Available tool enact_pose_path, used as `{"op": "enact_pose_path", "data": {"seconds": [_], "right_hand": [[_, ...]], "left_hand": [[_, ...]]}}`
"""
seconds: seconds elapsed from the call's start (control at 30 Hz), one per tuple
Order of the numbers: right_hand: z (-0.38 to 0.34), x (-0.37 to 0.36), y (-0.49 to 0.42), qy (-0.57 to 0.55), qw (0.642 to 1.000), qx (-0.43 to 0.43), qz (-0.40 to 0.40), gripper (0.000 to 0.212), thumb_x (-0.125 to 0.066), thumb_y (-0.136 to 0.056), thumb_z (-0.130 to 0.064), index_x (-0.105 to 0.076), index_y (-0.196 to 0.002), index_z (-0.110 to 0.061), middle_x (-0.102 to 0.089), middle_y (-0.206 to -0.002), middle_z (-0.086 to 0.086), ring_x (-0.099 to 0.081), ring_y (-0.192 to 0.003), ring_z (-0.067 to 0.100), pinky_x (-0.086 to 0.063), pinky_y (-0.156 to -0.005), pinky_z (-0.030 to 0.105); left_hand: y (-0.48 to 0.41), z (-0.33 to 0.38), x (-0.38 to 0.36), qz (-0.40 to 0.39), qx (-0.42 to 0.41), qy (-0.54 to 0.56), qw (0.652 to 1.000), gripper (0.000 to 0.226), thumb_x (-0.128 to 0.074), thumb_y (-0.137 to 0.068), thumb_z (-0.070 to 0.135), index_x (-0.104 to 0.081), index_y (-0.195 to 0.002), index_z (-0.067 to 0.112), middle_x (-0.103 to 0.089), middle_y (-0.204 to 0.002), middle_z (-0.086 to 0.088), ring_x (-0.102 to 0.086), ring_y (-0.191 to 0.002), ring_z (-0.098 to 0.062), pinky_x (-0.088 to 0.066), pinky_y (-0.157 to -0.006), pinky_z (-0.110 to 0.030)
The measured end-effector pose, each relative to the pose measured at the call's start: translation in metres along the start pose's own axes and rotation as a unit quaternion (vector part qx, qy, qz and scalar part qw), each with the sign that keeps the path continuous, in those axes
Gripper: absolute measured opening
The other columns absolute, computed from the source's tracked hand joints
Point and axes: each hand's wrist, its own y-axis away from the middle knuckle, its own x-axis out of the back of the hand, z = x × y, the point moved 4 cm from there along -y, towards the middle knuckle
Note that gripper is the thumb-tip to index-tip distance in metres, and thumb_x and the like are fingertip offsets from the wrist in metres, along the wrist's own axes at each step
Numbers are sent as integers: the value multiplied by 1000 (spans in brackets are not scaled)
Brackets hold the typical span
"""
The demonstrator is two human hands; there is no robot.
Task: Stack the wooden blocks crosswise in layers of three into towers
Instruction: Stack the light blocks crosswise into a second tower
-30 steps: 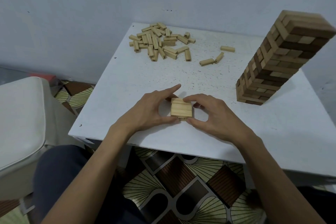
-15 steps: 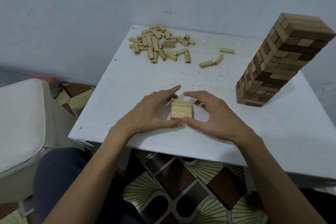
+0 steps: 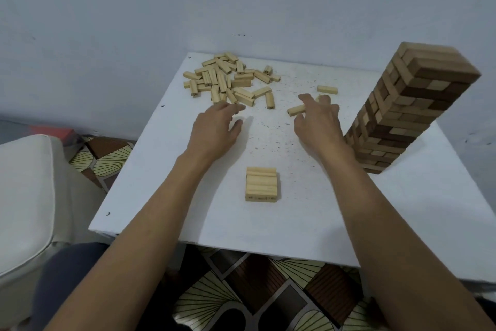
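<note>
on the white square counter (image 3: pixel 166 196), the heap of loose pale wooden blocks (image 3: pixel 230 81) lies at the far left, and the left hand (image 3: pixel 214 129) is stretched out flat at its near edge, its grip open and empty. raking a block out carelessly could scatter its neighbours toward the counter's back edge. nearer the person, in the middle, sits the low started stack of pale blocks (image 3: pixel 261 184), two crossed layers as far as i can tell. it sits between the forearms, so a wrist drawn back low could knock its layers askew. the right hand (image 3: pixel 318 121) arches over a single pale loose block (image 3: pixel 296 110), fingers spread and the thumb apart from it, so its grip holds nothing yet. just beside that hand's outer edge rises the tall tower of light and dark brown wooden blocks (image 3: pixel 410 107). i judge this the main hazard, since an outward swing of the elbow could topple it.
</note>
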Motion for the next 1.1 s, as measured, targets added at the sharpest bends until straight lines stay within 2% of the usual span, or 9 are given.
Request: {"op": "enact_pose_path", "data": {"seconds": [0.13,0.27,0.43,0.53,0.7,0.8,0.87,1.0,1.1], "right_hand": [[6,-16,-15,42,997,-33,-47,51,-44,-100,-20,-36,-150,-23,-27,-148,25,-31,-129,41,-38,-99,45],[10,-22,-20,51,998,-28,-37,42,-42,-103,-27,-47,-144,-17,-42,-137,25,-36,-123,40,-38,-95,42],[6,-22,-20,57,998,1,22,29,-48,-102,-23,-60,-120,-3,-54,-120,20,-44,-112,36,-33,-81,32],[3,-21,-12,1,999,18,37,25,-55,-101,-21,-63,-112,-1,-56,-114,20,-47,-107,36,-35,-79,33],[-13,-12,6,-116,991,57,30,22,-66,-93,-29,-70,-100,-8,-63,-101,8,-58,-93,24,-47,-73,34],[-27,-5,17,-174,979,88,-57,17,-70,-89,-29,-74,-97,-15,-65,-95,-4,-60,-78,8,-49,-68,25],[-34,-5,25,-161,971,119,-129,14,-72,-88,-30,-74,-97,-20,-64,-94,-9,-56,-75,1,-42,-65,19],[-42,-7,33,-149,951,157,-222,15,-75,-86,-29,-75,-100,-24,-64,-96,-14,-57,-79,3,-42,-71,22],[-45,-10,36,-156,940,168,-252,15,-74,-84,-30,-76,-99,-28,-69,-99,-9,-61,-82,8,-51,-79,31]], "left_hand": [[-29,1,-14,3,-22,-104,994,42,-49,-101,21,-52,-143,21,-62,-126,-8,-58,-114,-31,-43,-93,-44],[-47,8,-31,-36,-27,-193,980,47,-41,-103,23,-41,-150,24,-60,-127,-11,-54,-115,-34,-37,-95,-45],[-55,8,-41,-45,-20,-213,976,41,-41,-103,25,-50,-142,17,-60,-128,-12,-54,-115,-35,-37,-96,-45],[-55,7,-38,-26,-11,-156,987,36,-47,-101,25,-57,-133,13,-64,-123,-10,-57,-113,-33,-38,-94,-43],[-38,2,-22,17,14,-30,999,15,-58,-95,23,-65,-106,15,-70,-94,-1,-65,-92,-24,-49,-83,-42],[-17,1,-9,27,70,72,995,7,-62,-93,22,-64,-99,19,-65,-86,7,-63,-82,-16,-52,-78,-35],[-1,-3,-1,30,105,129,986,9,-63,-91,22,-63,-100,21,-67,-86,8,-63,-80,-12,-51,-74,-30],[20,-9,11,2,118,179,977,24,-64,-90,23,-57,-112,26,-68,-91,7,-63,-86,-5,-47,-76,-21],[25,-12,14,-24,116,177,977,18,-64,-90,21,-63,-107,25,-69,-92,7,-64,-89,-8,-50,-82,-27]]}}
